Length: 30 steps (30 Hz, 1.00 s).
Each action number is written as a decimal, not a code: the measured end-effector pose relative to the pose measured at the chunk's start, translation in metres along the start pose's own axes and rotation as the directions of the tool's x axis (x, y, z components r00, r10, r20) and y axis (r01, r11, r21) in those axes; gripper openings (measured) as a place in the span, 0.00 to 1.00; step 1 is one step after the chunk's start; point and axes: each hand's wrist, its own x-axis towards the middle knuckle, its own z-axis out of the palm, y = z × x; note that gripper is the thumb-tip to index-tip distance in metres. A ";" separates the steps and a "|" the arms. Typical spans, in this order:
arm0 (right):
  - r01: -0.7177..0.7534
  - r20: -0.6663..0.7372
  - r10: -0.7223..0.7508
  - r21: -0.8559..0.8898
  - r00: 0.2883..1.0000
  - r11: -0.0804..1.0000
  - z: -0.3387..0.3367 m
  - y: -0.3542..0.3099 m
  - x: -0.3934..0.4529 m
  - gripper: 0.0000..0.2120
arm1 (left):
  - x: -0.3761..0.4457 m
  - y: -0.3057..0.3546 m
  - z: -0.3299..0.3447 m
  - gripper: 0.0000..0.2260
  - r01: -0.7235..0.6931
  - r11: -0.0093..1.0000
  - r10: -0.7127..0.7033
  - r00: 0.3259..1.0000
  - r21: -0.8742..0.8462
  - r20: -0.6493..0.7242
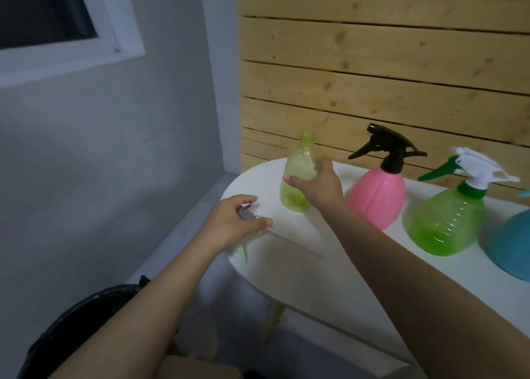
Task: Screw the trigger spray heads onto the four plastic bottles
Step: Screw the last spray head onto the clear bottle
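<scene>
From the head view, the white table (pixel 301 258) fills the lower right of the frame, against a wooden slat wall (pixel 372 71). At centre, the right hand (pixel 317 185) wraps its fingers and thumb round the yellow bottle (pixel 298 175), which stands upright with its neck open and bare; I'd say the grip is there to steady it for threading. Lower left of centre, the left hand (pixel 233 221) curls over the pale spray head (pixel 248 229) lying at the table's edge, its dip tube trailing down past the rim, probably about to lift it toward that open neck. Both forearms reach in from the bottom edge, wrists fairly straight. To the right stand the pink bottle (pixel 377 198) with a black head, the green bottle (pixel 446 221) with a white-and-green head, and a blue bottle (pixel 513 244) cut off by the frame's edge.
</scene>
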 end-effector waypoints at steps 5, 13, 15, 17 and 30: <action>0.088 0.011 -0.087 -0.023 0.996 0.996 -0.023 -0.010 -0.021 0.38 | 0.000 0.000 0.000 0.28 0.002 1.000 -0.001 1.000 -0.010 0.031; 0.145 0.058 -0.136 -0.218 0.989 0.965 -0.111 -0.014 -0.082 0.40 | -0.011 0.029 0.025 0.28 -0.054 0.998 0.059 0.990 -0.041 0.126; 0.156 0.031 -0.153 -0.261 0.988 0.953 -0.136 -0.008 -0.096 0.37 | -0.014 0.040 0.034 0.28 -0.068 0.996 0.076 0.985 -0.060 0.152; 0.152 -0.003 -0.159 -0.283 0.987 0.947 -0.159 -0.001 -0.107 0.33 | -0.016 0.050 0.042 0.27 -0.069 0.995 0.081 0.983 -0.073 0.163; 0.067 0.036 -0.058 -0.377 0.998 0.924 -0.269 0.053 -0.126 0.34 | -0.003 0.076 0.090 0.27 -0.089 0.987 0.098 0.993 -0.134 0.068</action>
